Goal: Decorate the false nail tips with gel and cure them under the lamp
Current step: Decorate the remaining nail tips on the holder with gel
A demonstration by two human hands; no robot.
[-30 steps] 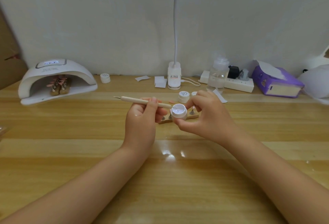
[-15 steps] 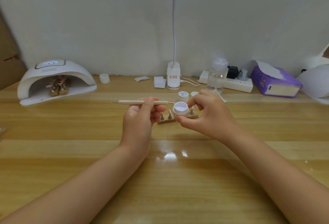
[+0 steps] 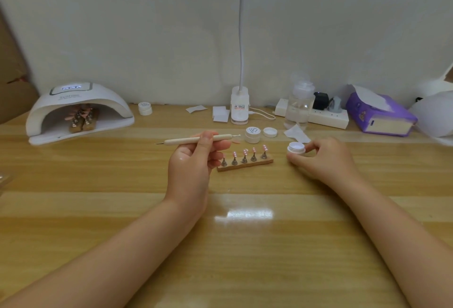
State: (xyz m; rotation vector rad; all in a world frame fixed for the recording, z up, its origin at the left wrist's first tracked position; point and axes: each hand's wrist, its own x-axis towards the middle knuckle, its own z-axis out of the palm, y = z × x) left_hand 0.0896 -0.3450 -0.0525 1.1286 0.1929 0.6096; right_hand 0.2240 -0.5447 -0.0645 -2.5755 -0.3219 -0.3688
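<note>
Left hand (image 3: 193,158) raised, fingers curled around one dotting pen (image 3: 196,139); right hand (image 3: 323,160) pinches one open gel pot (image 3: 296,148) on the table; five nail tips (image 3: 245,154) between them.

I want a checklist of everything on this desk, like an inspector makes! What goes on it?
Surface: wooden desk, glare patch near the middle.
Job's things: nail tips on a stand; more tips inside the curing lamp; open gel pot; dotting tool.
Clutter: closed pot, loose lid, another pot, bottle, tissue box, paper scraps.
Hands: left hand grips the tool; right hand holds the open pot on the desk.
Cables: white cable from the desk lamp.
Surroundings: white wall, power strip.
</note>
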